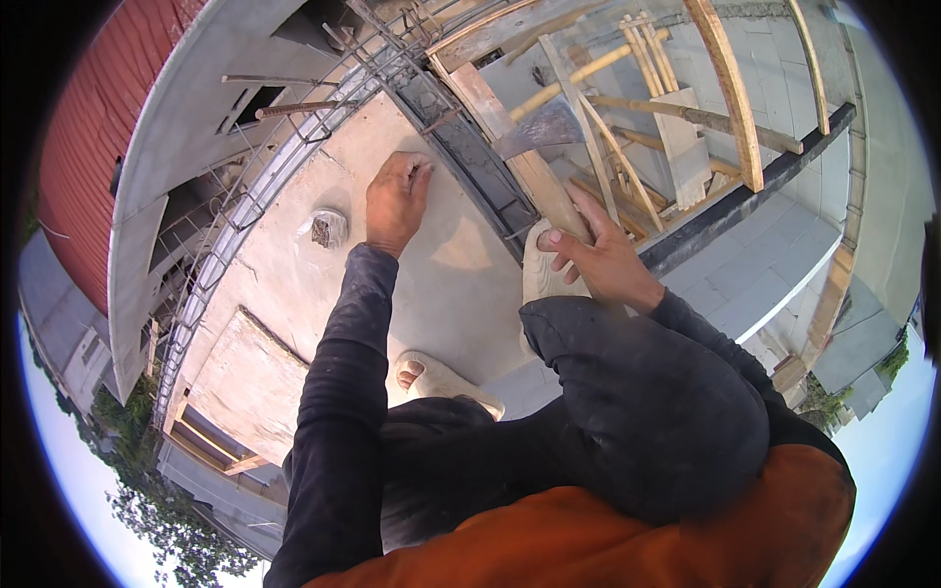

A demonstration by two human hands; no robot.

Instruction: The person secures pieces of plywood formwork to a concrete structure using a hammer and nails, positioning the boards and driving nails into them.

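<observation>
My right hand (pixel 610 257) is wrapped round the wooden handle of a hatchet (pixel 545 181). The hatchet's dark, broad blade (pixel 545 132) lies over a wooden board (pixel 482 98) along the edge of a narrow formwork trench (pixel 461 147) with steel bars in it. Left of that trench, my left hand (pixel 397 201) hovers over the pale concrete slab (pixel 451 304) with its fingers curled and the thumb against them. Whatever it may pinch is too small to tell. Nearby on the slab, a clear plastic bag (pixel 328 228) holds small dark pieces, perhaps nails.
Bare rebar (pixel 284 110) sticks out along the slab's left edge. A plywood sheet (pixel 245 377) lies at the lower left. Beyond the trench, timber props and bamboo poles (pixel 588 69) stand in a deep opening beside a block wall (pixel 769 245). My light shoes (pixel 446 384) rest close by.
</observation>
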